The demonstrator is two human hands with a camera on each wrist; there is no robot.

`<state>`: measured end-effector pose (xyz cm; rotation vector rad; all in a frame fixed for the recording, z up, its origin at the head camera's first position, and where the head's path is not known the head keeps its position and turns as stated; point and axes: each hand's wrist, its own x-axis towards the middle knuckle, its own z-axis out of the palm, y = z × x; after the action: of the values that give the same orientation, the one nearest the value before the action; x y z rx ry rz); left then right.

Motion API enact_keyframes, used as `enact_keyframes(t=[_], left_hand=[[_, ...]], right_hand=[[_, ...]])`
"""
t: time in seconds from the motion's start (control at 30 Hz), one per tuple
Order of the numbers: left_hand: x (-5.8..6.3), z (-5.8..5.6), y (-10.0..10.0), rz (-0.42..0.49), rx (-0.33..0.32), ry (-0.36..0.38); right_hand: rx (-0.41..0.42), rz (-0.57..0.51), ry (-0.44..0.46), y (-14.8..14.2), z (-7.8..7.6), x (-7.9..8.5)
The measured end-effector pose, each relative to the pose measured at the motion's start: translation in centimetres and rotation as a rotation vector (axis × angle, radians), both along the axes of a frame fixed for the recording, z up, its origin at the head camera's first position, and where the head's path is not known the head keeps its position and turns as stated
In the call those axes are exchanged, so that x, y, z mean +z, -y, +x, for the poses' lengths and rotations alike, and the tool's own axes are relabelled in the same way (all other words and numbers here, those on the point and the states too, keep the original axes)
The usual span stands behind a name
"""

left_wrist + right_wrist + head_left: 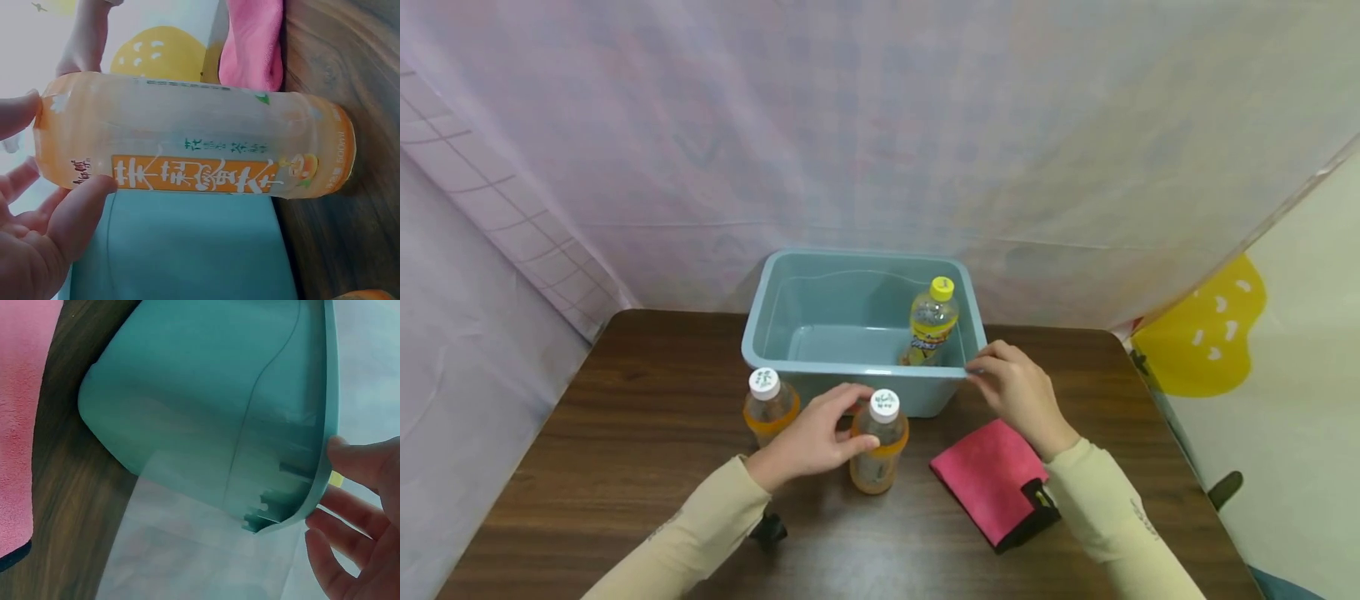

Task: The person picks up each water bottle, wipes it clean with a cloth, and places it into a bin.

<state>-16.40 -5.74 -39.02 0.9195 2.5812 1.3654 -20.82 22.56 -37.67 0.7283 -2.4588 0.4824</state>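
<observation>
My left hand (816, 437) grips a drink bottle (880, 458) with a white cap and orange-banded label near its top. In the left wrist view, this tea bottle (206, 134) is nearly clear, and I cannot tell whether its base touches the table. At the front right corner of a blue-green plastic bin (857, 369), my right hand (1018, 392) pinches the rim; the right wrist view shows thumb and fingers (353, 509) about that edge. Inside the bin's right side, a yellow-capped bottle (934, 321) leans. A second white-capped bottle (766, 408) stands left of my left hand.
A pink cloth (981, 475) with a black edge lies on the dark wooden table (647, 433), right of the held bottle. Near my left sleeve is a small black object (769, 530). Pale curtains (865, 150) hang close behind the bin.
</observation>
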Motion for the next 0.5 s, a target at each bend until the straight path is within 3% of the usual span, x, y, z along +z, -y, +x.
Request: enact_keyframes(t=[0.33,0.5], left_hand=[[0.6,-0.3,-0.1,-0.013,0.014,-0.049],[2.1,0.0,0.2,0.023,0.002,-0.039]], right_hand=[[-0.009,-0.009,0.031,0.1,-0.1,0.3],[-0.017,-0.01,0.036,0.2,0.1,0.4]])
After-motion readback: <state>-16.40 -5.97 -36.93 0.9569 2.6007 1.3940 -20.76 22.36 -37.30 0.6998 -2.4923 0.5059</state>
